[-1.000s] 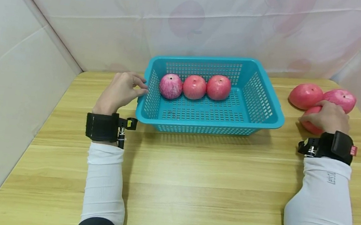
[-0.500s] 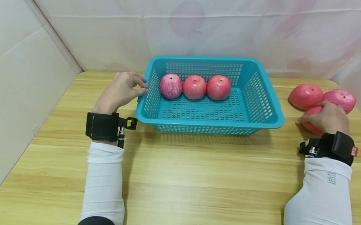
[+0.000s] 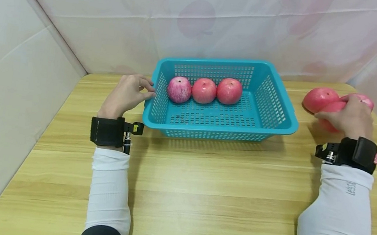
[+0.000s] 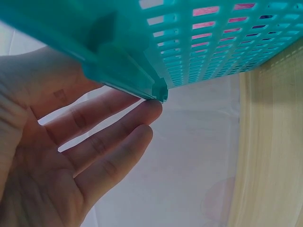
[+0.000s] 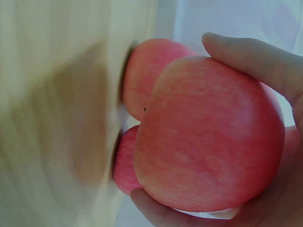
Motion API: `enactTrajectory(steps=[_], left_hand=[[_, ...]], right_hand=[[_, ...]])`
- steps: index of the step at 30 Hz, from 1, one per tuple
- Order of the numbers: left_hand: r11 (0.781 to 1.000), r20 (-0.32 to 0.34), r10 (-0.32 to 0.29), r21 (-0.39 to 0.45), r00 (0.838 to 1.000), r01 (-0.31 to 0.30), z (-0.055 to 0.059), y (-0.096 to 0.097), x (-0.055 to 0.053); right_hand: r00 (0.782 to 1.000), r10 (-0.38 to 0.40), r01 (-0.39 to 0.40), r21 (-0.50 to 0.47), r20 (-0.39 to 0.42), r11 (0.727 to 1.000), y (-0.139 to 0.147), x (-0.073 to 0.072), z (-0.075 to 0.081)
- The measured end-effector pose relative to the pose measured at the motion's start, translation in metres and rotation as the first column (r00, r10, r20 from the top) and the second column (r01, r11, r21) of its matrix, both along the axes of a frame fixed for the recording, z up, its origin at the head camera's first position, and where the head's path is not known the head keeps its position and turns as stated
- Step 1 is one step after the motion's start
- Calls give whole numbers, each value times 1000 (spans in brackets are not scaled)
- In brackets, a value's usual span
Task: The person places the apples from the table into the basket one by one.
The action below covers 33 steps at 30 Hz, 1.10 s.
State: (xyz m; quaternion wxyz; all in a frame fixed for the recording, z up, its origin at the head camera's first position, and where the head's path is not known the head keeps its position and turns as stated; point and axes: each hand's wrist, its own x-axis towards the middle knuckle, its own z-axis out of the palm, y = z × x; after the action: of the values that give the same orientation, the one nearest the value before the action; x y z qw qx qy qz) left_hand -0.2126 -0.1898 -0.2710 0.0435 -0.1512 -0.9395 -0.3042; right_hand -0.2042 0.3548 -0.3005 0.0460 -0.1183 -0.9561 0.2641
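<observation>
A blue-green plastic basket [image 3: 215, 132] stands on the table with three red apples [image 3: 204, 91] in a row inside. At its left end, my left hand [image 3: 125, 96] holds the rim; in the left wrist view the fingertips [image 4: 150, 109] meet the rim's underside, and part of the hand is hidden behind it. To the right of the basket, my right hand [image 3: 355, 116] grips a large red apple [image 5: 210, 137] between thumb and fingers, raised off the table. Close behind it, two more apples lie on the table: one red [image 3: 320, 99], one pinker [image 3: 367, 101] and partly covered by the hand.
The wooden table [image 3: 213, 199] reaches back to a pale cloth wall [image 3: 123, 15] behind the basket. Another cloth wall [image 3: 9, 52] rises along the left. Both wrists wear black camera straps [image 3: 107, 132].
My right hand has lifted the front apple from the table and shifted slightly to the right with it. My left hand and the basket stay in place.
</observation>
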Motion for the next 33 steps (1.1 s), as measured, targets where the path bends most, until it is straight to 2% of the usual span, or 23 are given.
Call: enactTrajectory(steps=[9, 17, 26, 33], left_hand=[[1000, -16, -12, 2, 1000, 12, 1, 1, -2], [1000, 7, -12, -3, 1000, 12, 1, -5, 4], [1000, 2, -12, -1, 1000, 12, -1, -2, 2], [1000, -9, -20, 1, 1000, 20, 0, -2, 2]], right_hand=[[998, -39, 41, 35, -44, 999, -5, 0, 8], [999, 0, 0, 5, -52, 1000, -12, -4, 8], [998, -16, 17, 4, -55, 1000, -16, -4, 20], [997, -27, 28, 11, -66, 1000, -19, -5, 21]])
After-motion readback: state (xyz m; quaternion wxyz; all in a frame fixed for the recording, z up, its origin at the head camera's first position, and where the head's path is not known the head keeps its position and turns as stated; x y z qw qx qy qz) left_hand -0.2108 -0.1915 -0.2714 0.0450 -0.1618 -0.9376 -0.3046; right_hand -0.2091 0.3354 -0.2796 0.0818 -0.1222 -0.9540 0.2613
